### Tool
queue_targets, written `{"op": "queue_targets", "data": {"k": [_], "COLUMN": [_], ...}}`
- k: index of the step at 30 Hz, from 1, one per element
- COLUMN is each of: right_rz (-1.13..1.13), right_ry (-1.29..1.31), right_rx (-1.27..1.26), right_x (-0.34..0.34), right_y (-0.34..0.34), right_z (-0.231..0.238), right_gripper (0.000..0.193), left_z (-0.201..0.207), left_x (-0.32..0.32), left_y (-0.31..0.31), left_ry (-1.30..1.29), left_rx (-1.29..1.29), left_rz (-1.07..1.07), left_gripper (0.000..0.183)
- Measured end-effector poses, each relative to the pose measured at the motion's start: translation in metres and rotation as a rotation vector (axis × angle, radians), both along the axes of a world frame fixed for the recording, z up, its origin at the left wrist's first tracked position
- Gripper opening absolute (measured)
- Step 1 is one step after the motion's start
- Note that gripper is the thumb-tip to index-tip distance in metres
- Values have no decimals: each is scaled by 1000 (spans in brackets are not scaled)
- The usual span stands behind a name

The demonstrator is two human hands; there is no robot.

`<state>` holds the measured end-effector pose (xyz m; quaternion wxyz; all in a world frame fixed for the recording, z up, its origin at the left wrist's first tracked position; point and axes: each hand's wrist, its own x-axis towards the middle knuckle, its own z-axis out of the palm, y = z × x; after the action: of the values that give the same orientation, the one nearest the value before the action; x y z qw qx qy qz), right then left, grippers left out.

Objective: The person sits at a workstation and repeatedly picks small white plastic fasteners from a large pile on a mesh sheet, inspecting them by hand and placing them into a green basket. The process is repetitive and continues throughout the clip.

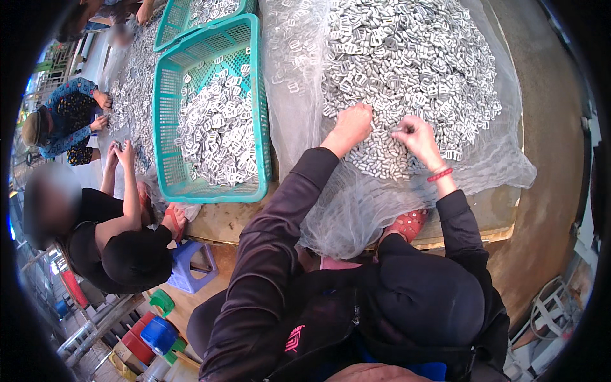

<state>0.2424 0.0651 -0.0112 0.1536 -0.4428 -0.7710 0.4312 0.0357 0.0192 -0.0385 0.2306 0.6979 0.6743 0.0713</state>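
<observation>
A wide pile of silvery slotted metal buckles (407, 57) mixed with small grey pellets (382, 159) lies before me on a sheer white mesh cloth (344, 204). At the pile's near left edge my left hand (354, 126) is closed in a fist; whatever it holds is hidden. My right hand (419, 139), with a red bead bracelet (440, 174) at the wrist, pinches a small grey metal piece just above the pellets. Between my hands the heap is mostly pellets. To the left stands a teal plastic basket (262, 127) partly filled with buckles (216, 127).
Behind the basket sits another teal basket (167, 28). On the left, a person in black (121, 235) and a person in a patterned blue sleeve (73, 92) work over more metal pieces. A purple stool (191, 270) stands below the platform edge (223, 229).
</observation>
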Motion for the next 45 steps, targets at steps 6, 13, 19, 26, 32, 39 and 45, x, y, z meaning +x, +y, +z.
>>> {"op": "queue_targets", "data": {"k": [6, 13, 19, 26, 32, 39, 45], "right_rz": [-116, -71, 256, 318, 199, -227, -113], "right_ry": [884, 961, 41, -349, -221, 495, 784], "right_rx": [-900, -1042, 320, 440, 194, -966, -1050], "right_x": [-1, -14, -51, -45, -38, -17, -18], "right_y": [36, 40, 49, 28, 19, 28, 31], "right_z": [34, 50, 2, -22, -11, 24, 41], "right_gripper": [9, 18, 30, 25, 19, 20, 19], "left_z": [38, 61, 27, 22, 22, 37, 59], "left_x": [-50, -54, -43, -53, -39, -42, -58], "left_y": [2, -27, -28, -18, -15, -8, -27], "left_ry": [-574, -1760, -162, -416, -70, -694, -1676], "left_rx": [-164, -209, 106, 181, 83, 172, -264], "left_rz": [194, 459, 79, 326, 59, 210, 417], "left_gripper": [14, 18, 27, 17, 27, 12, 22]}}
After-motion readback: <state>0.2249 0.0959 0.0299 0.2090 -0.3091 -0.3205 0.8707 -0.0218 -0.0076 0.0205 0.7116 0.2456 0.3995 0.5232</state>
